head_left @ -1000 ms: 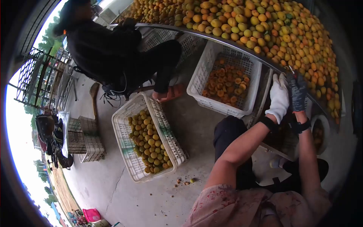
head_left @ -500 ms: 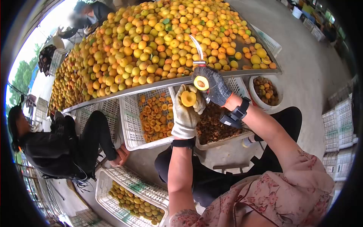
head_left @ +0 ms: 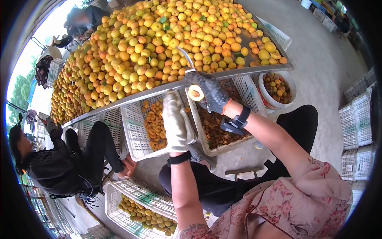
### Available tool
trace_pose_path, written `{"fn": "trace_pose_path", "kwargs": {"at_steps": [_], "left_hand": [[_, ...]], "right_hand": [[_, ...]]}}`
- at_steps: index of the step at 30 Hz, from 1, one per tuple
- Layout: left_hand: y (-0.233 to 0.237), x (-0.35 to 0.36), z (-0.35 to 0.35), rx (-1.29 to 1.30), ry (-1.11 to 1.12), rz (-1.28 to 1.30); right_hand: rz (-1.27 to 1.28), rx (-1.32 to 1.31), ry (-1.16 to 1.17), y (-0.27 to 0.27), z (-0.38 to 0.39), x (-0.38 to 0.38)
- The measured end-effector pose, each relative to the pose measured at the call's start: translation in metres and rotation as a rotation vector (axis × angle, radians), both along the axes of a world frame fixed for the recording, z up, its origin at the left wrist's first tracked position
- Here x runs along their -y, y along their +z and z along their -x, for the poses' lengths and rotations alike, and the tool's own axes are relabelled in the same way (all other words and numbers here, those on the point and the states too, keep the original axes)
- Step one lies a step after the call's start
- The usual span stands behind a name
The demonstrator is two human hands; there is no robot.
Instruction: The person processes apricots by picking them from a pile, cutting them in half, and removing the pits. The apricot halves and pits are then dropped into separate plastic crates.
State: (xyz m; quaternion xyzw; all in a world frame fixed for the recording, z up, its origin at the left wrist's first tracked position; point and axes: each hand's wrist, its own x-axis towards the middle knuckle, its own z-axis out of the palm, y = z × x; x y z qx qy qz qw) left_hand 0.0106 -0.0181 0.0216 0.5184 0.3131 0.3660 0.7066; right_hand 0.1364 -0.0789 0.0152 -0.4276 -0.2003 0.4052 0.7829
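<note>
My right hand, in a dark knit glove, grips a curved knife whose blade points up and left over the fruit heap. The same hand holds a halved apricot, cut face toward me with the pit showing. My left hand, in a whitish glove, is over the crate of apricot halves, back turned to me. Its fingers are blurred and partly hidden, so I cannot see whether anything is in them. Below my right hand, a second crate contains brown pits and scraps.
A metal-edged table bears a large heap of whole apricots. A white bucket of fruit stands right of the crates. One person sits at left, another beyond the table. A lower crate holds greenish fruit.
My left hand has moved left, away from my right hand; the pitless apricot half it held no longer shows. My right hand has shifted slightly left with the knife and halved apricot.
</note>
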Motion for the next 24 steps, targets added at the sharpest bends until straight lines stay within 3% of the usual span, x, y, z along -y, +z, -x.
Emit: {"fn": "trace_pose_path", "kwargs": {"at_steps": [1,2,4,5,8,10,12,15,18,24], "left_hand": [[-0.005,0.011,-0.008,-0.124,-0.038,-0.258],[-0.008,0.022,-0.015,-0.251,-0.072,-0.516],[-0.002,0.045,-0.034,-0.095,0.009,-0.214],[-0.009,0.044,-0.038,-0.089,0.050,-0.335],[-0.020,0.040,-0.049,0.301,0.043,-0.317],[-0.016,0.027,-0.042,0.187,0.032,-0.154],[-0.021,0.020,-0.034,0.308,-0.102,0.253],[-0.015,0.026,-0.034,0.470,-0.324,0.513],[-0.007,0.037,-0.038,0.539,-0.467,0.542],[-0.011,0.046,-0.057,0.439,-0.390,0.537]], "right_hand": [[0.094,0.048,-0.088,0.003,0.005,-0.003],[0.021,0.065,-0.231,0.007,0.014,-0.008],[-0.043,-0.042,-0.274,-0.008,0.008,-0.012],[0.062,0.106,-0.287,-0.016,0.000,-0.011],[0.005,0.130,-0.368,-0.001,0.000,-0.003],[-0.037,0.175,-0.366,0.007,-0.011,0.005],[-0.013,-0.015,-0.159,0.026,-0.025,0.030],[-0.311,-0.357,-0.091,0.038,-0.032,0.030],[-0.400,-0.363,-0.087,0.053,-0.025,0.034],[-0.327,-0.269,-0.186,0.047,-0.031,0.041]]}}
